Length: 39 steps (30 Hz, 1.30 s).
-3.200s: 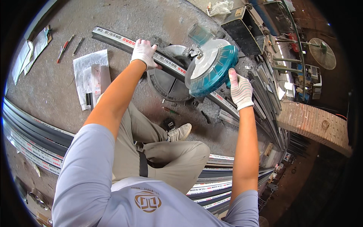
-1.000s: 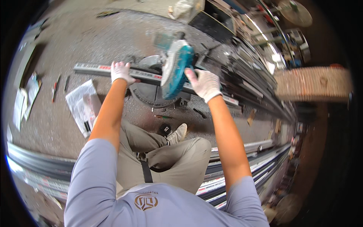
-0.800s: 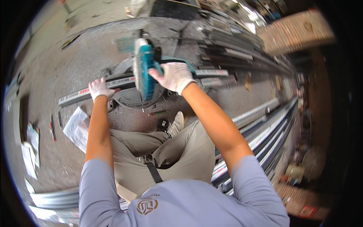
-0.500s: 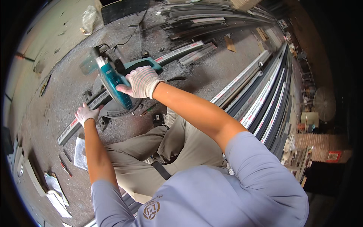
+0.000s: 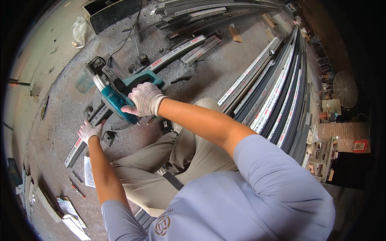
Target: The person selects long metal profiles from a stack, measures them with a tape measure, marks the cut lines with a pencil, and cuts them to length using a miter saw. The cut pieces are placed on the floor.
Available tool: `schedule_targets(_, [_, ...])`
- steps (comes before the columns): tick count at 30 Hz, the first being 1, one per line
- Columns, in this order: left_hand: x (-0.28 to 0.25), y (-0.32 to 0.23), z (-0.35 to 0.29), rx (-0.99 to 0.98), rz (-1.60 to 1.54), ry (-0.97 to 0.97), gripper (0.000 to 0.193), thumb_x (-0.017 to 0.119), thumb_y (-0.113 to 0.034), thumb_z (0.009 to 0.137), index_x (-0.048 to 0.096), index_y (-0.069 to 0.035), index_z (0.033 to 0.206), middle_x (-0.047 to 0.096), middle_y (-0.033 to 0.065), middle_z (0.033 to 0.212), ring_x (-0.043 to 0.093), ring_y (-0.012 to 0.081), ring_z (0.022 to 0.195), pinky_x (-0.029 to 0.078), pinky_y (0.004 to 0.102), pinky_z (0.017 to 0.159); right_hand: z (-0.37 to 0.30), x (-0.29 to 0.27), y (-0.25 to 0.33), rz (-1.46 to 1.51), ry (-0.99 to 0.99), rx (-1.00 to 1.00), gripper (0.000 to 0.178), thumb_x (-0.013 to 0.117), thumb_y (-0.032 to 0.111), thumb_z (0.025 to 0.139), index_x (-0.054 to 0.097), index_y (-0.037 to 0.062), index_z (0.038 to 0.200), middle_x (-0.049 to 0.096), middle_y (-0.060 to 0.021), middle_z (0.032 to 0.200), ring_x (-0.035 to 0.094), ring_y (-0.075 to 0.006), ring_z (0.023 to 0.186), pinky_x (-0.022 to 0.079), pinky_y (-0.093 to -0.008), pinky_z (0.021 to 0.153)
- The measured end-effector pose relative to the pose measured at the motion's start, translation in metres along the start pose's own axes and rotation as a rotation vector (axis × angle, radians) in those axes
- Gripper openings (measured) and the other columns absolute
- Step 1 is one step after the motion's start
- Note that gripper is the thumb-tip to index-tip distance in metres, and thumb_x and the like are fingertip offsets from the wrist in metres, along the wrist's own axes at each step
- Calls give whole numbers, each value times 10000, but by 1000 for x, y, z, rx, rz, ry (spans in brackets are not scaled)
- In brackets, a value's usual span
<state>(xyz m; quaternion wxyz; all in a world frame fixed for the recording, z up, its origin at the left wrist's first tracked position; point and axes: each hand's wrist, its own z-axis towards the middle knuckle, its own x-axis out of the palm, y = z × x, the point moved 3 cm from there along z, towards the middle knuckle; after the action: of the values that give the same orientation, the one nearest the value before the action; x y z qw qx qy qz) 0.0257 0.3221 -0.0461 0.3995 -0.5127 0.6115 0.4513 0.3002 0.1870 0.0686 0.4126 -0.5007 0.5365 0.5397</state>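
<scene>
My right hand point(image 5: 145, 99), in a striped knit glove, is closed on the handle of a teal miter saw point(image 5: 113, 99). Its thumb points toward the saw's blade guard. My left hand point(image 5: 90, 131), gloved too, grips a long metal profile point(image 5: 75, 152) with a printed strip, fingers and thumb astride it. This profile lies across the saw base point(image 5: 117, 123), one end reaching past my left hand to the lower left. The saw head hides its middle. Beyond the saw, a similar profile point(image 5: 177, 52) stretches toward the upper right. The blade's edge is hidden from view.
Long profiles point(image 5: 267, 100) are stacked at my right, with more point(image 5: 201, 14) at the far side. A black box point(image 5: 110, 16) and a plastic bag point(image 5: 79, 32) are at the far left. Papers point(image 5: 72, 217) and a red-handled tool point(image 5: 77, 188) lie at the near left.
The view has turned slightly, shifting the whole scene. Both hands keep their holds on the saw handle and the profile; no clear movement of the saw head can be made out.
</scene>
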Motion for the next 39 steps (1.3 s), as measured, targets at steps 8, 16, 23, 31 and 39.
schedule_targets(8, [-3, -2, 1, -3, 16, 34, 1108, 724, -842, 674, 521, -80, 1452, 608, 175, 1392, 514, 311, 1382, 285, 452, 1224, -12, 29, -2, -38, 24, 7, 777, 392, 751, 967, 757, 67, 1013, 734, -143, 1019, 687, -300, 1025, 513, -414, 898])
schedule_targets(16, [4, -2, 5, 0, 23, 17, 1150, 708, -867, 660, 505, -80, 1473, 596, 183, 1405, 508, 323, 1384, 278, 454, 1225, -19, 45, -4, -33, 17, 3, 735, 451, 741, 954, 755, 74, 1003, 729, -141, 1012, 685, -298, 1008, 512, -405, 885])
schedule_targets(23, [8, -1, 10, 15, 24, 1, 1153, 708, -869, 660, 498, -91, 1486, 592, 190, 1407, 506, 338, 1383, 289, 452, 1216, -28, 53, -3, -59, 78, -20, 714, 503, 746, 926, 745, 77, 985, 704, -122, 1044, 662, -275, 1031, 503, -395, 872])
schedule_targets(31, [-1, -2, 7, 8, 22, 58, 1119, 724, -860, 657, 523, -84, 1438, 593, 176, 1408, 509, 324, 1381, 318, 449, 1195, -19, 24, -1, -19, 166, 6, 776, 490, 763, 924, 733, 34, 1035, 702, -146, 1083, 668, -301, 1068, 530, -407, 908])
schedule_targets(39, [2, 0, 12, 45, -14, 34, 1154, 725, -857, 649, 517, -66, 1464, 593, 192, 1415, 514, 347, 1372, 318, 458, 1180, 68, -83, -6, -119, 192, 6, 1049, 110, 919, 886, 731, 87, 737, 719, -139, 724, 751, -306, 757, 591, -448, 748])
